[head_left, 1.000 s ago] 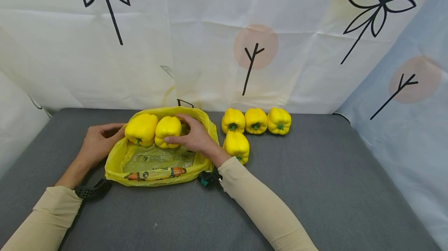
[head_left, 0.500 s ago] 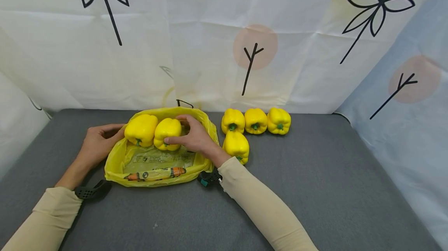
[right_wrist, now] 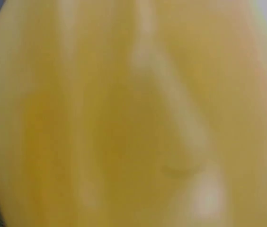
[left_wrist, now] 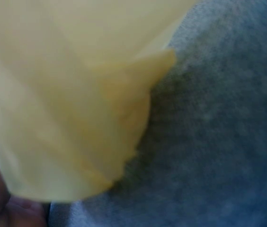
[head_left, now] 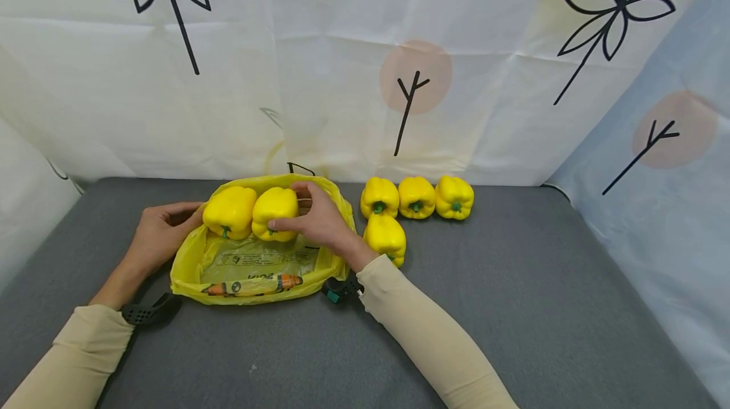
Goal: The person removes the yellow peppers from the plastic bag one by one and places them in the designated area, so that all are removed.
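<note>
A yellow plastic bag [head_left: 259, 298] lies spread open on the grey table, its rim folded outward. Inside, at the back, a yellow bell pepper [head_left: 230, 211] sits on the left. Right beside it is a second bell pepper [head_left: 276, 214], which my right hand [head_left: 319, 219] holds with the thumb in front and the fingers at its far side. My left hand [head_left: 162, 234] pinches the bag's left rim near the first pepper. Pale yellow bag plastic [left_wrist: 67, 104] fills much of the left wrist view, partly hiding that hand. Blurred yellow plastic [right_wrist: 124, 118] covers most of the right wrist view.
Right of the bag, three yellow bell peppers [head_left: 417, 197] stand in a row at the table's back edge. One more bell pepper [head_left: 385, 238] sits in front of the row's left end, close by my right forearm. A patterned white cloth [head_left: 342, 98] hangs behind the grey table [head_left: 513, 307].
The pepper in my right hand dips slightly toward me, then goes back up beside the other one. My left hand and the remaining peppers stay where they were.
</note>
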{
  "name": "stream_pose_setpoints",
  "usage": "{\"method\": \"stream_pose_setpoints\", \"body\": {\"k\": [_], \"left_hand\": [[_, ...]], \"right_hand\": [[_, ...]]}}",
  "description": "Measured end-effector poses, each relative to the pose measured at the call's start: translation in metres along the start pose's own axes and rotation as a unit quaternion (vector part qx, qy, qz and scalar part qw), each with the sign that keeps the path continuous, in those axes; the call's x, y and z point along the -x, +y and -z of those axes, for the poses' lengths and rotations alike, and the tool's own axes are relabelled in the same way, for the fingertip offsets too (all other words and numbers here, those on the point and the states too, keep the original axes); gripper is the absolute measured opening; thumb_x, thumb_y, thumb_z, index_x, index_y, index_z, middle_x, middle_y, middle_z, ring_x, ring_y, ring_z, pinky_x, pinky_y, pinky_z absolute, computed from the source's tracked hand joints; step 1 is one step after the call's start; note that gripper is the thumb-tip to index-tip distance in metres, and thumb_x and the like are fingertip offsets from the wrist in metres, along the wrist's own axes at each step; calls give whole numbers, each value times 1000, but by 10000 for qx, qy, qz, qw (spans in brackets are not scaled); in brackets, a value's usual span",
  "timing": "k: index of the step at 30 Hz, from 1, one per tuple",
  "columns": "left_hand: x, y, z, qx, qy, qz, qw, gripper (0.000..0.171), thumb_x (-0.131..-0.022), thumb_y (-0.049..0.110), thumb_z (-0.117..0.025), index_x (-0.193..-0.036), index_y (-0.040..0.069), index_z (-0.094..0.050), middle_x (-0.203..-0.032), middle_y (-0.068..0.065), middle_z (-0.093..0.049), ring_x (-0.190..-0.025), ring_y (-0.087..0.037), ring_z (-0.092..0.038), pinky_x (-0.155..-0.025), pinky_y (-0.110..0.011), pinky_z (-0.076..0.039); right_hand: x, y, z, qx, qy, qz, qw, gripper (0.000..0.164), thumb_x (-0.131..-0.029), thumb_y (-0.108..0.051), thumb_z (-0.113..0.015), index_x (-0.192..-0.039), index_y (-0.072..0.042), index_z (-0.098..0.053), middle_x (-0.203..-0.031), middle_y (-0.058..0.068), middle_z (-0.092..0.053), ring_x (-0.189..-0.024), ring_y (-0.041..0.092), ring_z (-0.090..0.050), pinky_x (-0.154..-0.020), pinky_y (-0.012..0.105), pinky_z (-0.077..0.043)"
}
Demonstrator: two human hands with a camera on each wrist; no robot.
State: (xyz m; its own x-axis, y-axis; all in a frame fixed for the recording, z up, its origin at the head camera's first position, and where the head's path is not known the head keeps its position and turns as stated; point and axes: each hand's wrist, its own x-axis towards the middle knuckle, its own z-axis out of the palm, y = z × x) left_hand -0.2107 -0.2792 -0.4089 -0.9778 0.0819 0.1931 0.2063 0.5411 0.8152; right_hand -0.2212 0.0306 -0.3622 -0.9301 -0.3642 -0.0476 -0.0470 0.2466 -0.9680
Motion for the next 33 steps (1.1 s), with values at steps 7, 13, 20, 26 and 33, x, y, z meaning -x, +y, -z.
{"method": "stream_pose_setpoints", "body": {"k": [7, 13, 20, 26, 33], "left_hand": [[1, 2, 0, -4, 33, -96, 9999, 45, -103, 28, -64, -133, -4, -65, -102, 32, -60, -90, 10, -61, -71, -11, -53], [1, 2, 0, -10, 43, -127, 9999, 44, -103, 28, -64, -132, -5, -65, -101, 32, -60, -90, 10, -61, -71, -11, -52], [2, 1, 0, 4, 41, -108, 9999, 44, -103, 28, -64, -132, -5, -65, -101, 32, -60, -90, 10, -61, -71, -11, -53], [1, -1, 0, -32, -2, -79, 10000, 45, -103, 29, -63, -134, -4, -64, -101, 33, -60, -90, 10, -60, -71, -12, -53], [1, -1, 0, 13, -44, -70, 10000, 47, -103, 30, -63, -135, -4, -62, -101, 33, -60, -90, 10, -61, -71, -13, -53]], "right_hand": [[3, -11, 4, -209, 26, 191, 9996, 80, -83, -21, -86, -150, -12, -42, -137, 4, -51, -123, 20, -54, -92, 33, -54], [8, -22, 8, -302, -45, 384, 9988, 83, -85, -16, -84, -154, -11, -38, -142, 6, -48, -122, 22, -53, -93, 34, -53], [13, -32, 12, -126, -138, 422, 9989, 85, -86, -18, -83, -157, -14, -37, -146, 7, -46, -127, 24, -51, -98, 35, -51], [15, -37, 15, -138, -115, 512, 9985, 83, -85, -17, -84, -155, -12, -39, -145, 5, -48, -126, 23, -52, -97, 33, -51], [16, -41, 19, -324, -129, 701, 9969, 81, -84, -12, -84, -153, -8, -41, -140, 7, -49, -121, 23, -55, -92, 33, -54]]}}
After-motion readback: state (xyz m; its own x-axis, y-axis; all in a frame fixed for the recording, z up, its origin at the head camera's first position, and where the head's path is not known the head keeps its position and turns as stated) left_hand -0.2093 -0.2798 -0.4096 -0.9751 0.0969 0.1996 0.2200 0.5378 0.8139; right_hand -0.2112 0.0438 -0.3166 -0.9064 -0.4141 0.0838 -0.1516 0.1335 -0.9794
